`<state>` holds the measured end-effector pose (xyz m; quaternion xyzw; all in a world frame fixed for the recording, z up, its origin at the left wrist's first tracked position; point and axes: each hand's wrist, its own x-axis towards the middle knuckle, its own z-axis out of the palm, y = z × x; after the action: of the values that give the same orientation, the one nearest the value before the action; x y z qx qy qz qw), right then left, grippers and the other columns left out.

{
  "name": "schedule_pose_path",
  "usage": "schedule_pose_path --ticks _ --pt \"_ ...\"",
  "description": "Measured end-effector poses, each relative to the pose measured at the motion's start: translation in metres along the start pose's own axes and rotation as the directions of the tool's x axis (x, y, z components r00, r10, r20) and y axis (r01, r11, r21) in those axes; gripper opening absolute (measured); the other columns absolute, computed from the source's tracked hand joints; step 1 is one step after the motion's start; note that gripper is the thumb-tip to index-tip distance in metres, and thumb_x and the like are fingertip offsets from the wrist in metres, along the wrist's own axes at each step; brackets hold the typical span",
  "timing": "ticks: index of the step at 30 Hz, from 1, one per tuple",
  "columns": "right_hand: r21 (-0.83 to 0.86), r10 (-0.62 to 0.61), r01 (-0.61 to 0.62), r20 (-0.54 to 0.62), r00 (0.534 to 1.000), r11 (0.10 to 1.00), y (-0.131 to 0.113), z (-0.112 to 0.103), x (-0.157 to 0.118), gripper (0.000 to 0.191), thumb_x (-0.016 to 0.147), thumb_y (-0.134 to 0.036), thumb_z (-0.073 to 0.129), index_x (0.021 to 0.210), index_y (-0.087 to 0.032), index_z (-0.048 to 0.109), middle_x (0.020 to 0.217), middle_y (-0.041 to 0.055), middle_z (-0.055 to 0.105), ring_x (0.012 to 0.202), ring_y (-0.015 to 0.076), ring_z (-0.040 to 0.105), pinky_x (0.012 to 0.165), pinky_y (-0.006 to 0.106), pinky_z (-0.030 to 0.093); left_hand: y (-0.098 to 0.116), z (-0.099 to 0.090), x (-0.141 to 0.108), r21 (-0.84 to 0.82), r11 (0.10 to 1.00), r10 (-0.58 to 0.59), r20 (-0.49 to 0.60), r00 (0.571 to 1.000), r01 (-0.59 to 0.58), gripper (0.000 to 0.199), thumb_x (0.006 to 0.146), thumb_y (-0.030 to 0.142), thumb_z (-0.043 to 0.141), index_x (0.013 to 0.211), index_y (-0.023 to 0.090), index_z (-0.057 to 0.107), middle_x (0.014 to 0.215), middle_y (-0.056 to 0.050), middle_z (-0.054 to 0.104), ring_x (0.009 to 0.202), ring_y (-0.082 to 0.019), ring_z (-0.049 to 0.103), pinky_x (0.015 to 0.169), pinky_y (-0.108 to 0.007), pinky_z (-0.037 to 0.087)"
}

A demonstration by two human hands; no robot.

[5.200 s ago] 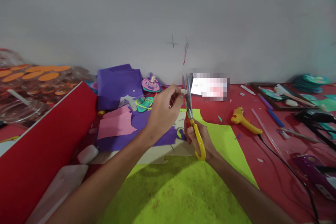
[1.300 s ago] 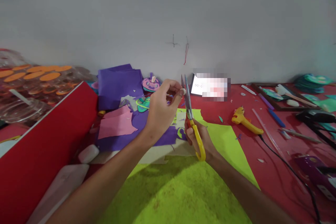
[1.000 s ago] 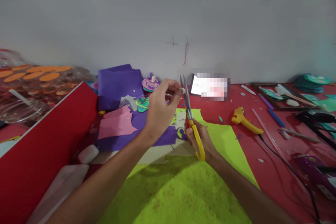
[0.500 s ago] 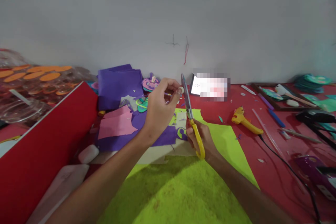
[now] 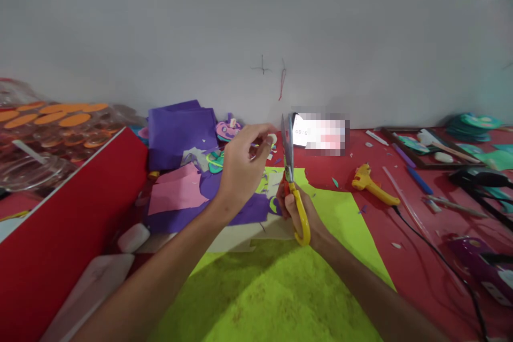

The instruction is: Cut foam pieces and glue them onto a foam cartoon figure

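Observation:
Between thumb and fingertips, my left hand [image 5: 245, 157] pinches a small white piece [image 5: 272, 139], whose material I cannot make out. My right hand [image 5: 300, 211] grips yellow-handled scissors [image 5: 288, 152] with the blades pointing up and slightly apart. The blades stand just right of the white piece, not touching it. Beneath both hands lie purple sheets [image 5: 250, 210], a bright yellow-green sheet [image 5: 336, 208] and pale offcuts. A pink sheet [image 5: 176, 191] lies left of my left hand.
A yellow glue gun [image 5: 374, 184] with a black cord lies to the right, near a dark tray [image 5: 417, 157] of tools. A lit phone [image 5: 316, 133] leans against the grey partition [image 5: 160, 43]. On the left stand a red board [image 5: 80, 230] and clear cups with orange discs [image 5: 52, 115].
The scissor blades have parted a little and now stand more upright, slightly away from the white piece. My left hand still pinches that piece, shifted slightly left.

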<state>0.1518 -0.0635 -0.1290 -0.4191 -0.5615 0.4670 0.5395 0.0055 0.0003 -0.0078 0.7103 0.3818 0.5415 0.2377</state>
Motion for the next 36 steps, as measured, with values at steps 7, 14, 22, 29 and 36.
schedule_pose_path --ticks 7,14,22,29,36 --pt "-0.028 0.003 -0.002 0.016 1.0 1.0 -0.003 0.0 0.0 0.062 0.09 -0.084 0.048 0.089 -0.023 0.052 0.067 -0.0045 0.042 0.055 0.0123 0.035 0.049 0.027 0.031 0.001 0.001 0.0 -0.037 0.999 -0.017 -0.011 1.0 0.017 0.005 0.096 0.021 0.061 0.093 0.021 0.064 0.088 -0.001 0.069 0.077 -0.012 0.064 0.065 -0.022 0.051" --pt "-0.073 -0.018 0.021 0.039 0.999 0.997 -0.009 0.0 0.002 0.063 0.089 -0.086 0.048 0.085 -0.023 0.051 0.068 -0.0036 0.045 0.057 0.0127 0.038 0.053 0.028 0.033 0.001 0.002 0.0 -0.086 0.996 -0.023 -0.031 0.999 0.02 0.01 0.096 0.021 0.066 0.091 0.021 0.057 0.086 0.0 0.065 0.075 -0.011 0.062 0.068 -0.023 0.051" --pt "-0.08 0.004 0.001 0.061 0.998 0.997 -0.012 -0.001 0.0 0.064 0.088 -0.086 0.05 0.086 -0.023 0.052 0.071 -0.0026 0.047 0.06 0.0133 0.04 0.053 0.027 0.036 -0.003 0.003 0.0 -0.045 0.999 0.007 -0.051 0.999 -0.01 0.011 0.096 0.02 0.066 0.089 0.02 0.058 0.088 0.0 0.063 0.076 -0.011 0.06 0.068 -0.024 0.05" --pt "-0.083 0.0 0.004 0.054 0.999 0.997 -0.007 -0.001 0.0 0.064 0.087 -0.087 0.05 0.087 -0.022 0.052 0.072 -0.0026 0.047 0.06 0.0132 0.041 0.052 0.026 0.036 0.0 0.005 0.0 -0.06 0.998 0.011 -0.037 0.999 -0.013 0.012 0.096 0.016 0.064 0.088 0.02 0.056 0.085 0.002 0.061 0.073 -0.009 0.059 0.065 -0.022 0.046" --pt "-0.077 -0.004 0.008 0.056 0.998 0.997 -0.004 -0.002 0.0 0.061 0.09 -0.083 0.051 0.087 -0.022 0.053 0.073 -0.0021 0.048 0.06 0.0131 0.041 0.052 0.026 0.036 -0.001 0.005 0.0 -0.079 0.997 0.004 -0.031 1.0 -0.006 0.012 0.095 0.015 0.064 0.088 0.02 0.055 0.084 0.002 0.062 0.073 -0.009 0.06 0.064 -0.022 0.047"
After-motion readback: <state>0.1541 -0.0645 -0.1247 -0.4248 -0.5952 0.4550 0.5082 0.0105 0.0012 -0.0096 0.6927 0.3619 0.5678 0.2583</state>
